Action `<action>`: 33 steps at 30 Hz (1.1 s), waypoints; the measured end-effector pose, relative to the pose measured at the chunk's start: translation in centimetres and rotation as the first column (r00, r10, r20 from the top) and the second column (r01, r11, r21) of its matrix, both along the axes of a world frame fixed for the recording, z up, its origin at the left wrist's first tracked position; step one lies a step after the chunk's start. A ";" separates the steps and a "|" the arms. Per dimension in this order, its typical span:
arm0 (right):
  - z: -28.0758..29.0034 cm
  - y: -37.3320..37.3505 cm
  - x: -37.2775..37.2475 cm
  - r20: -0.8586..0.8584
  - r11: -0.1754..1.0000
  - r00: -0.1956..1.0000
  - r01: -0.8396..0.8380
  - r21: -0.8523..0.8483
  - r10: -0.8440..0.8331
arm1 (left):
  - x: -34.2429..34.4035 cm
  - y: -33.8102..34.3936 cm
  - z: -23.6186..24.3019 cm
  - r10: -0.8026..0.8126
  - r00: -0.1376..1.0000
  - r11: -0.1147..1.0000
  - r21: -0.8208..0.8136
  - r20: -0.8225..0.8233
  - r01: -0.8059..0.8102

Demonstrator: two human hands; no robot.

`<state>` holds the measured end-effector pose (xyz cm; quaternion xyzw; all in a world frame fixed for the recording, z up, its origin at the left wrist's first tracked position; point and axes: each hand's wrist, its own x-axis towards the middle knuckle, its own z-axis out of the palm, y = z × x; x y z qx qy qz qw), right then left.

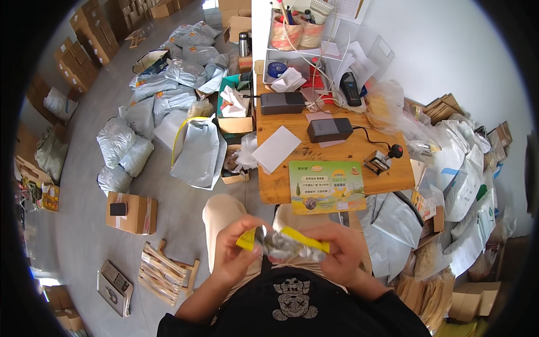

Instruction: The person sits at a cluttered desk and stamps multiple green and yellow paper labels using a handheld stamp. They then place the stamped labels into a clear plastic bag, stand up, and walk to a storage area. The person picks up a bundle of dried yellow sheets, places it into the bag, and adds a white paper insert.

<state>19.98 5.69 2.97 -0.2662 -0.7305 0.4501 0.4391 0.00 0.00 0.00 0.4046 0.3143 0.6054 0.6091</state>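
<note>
Over my lap, both hands hold a small clear and silvery plastic packet point(279, 245) with yellow ends. My left hand point(233, 247) pinches one yellow end between thumb and fingers. At the other end, my right hand point(341, 246) has its fingers closed on the yellow edge. The contents of the packet are too blurred to make out. Just beyond my hands, a green and yellow printed sheet point(300, 184) overhangs the front edge of the wooden table point(273, 188).
Two dark box-shaped devices point(330, 130), a white paper point(277, 149) and a hand stamp point(377, 162) lie on the table. Grey mailing bags point(124, 143) cover the floor at left, beside a taped carton point(135, 213) and a folded wooden stool point(163, 269). White sacks point(469, 168) crowd the right.
</note>
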 end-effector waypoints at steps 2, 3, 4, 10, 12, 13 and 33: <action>-2.1 0.6 0.1 0.101 0.996 0.992 0.084 -0.025 -0.081 | -0.4 1.3 -1.4 -0.030 1.000 0.999 -0.026 -0.005 0.030; -3.0 0.7 1.6 0.128 0.987 0.987 0.110 -0.115 -0.095 | 0.9 1.4 -2.1 -0.032 0.999 0.996 -0.082 -0.025 0.030; -4.0 0.8 2.0 0.128 0.972 0.984 0.145 -0.186 -0.122 | 1.0 1.9 -2.4 -0.046 0.996 0.992 -0.119 -0.072 0.037; -7.3 1.7 6.0 0.014 0.890 0.932 0.351 -0.291 -0.363 | 0.4 3.5 -5.2 -0.035 0.949 0.989 -0.145 -0.312 -0.011; -7.8 2.9 7.8 -0.098 0.857 0.871 0.445 -0.260 -0.482 | -0.1 3.8 -6.3 0.028 0.935 0.984 -0.154 -0.354 -0.087; -8.0 3.6 9.2 -0.115 0.831 0.833 0.510 -0.222 -0.541 | -0.3 4.0 -6.8 0.067 0.933 0.979 -0.155 -0.353 -0.130; -13.4 14.3 23.2 0.249 0.460 0.481 0.877 -0.139 -0.841 | 2.7 5.1 -12.4 -0.073 0.891 0.904 -0.407 -0.447 -0.130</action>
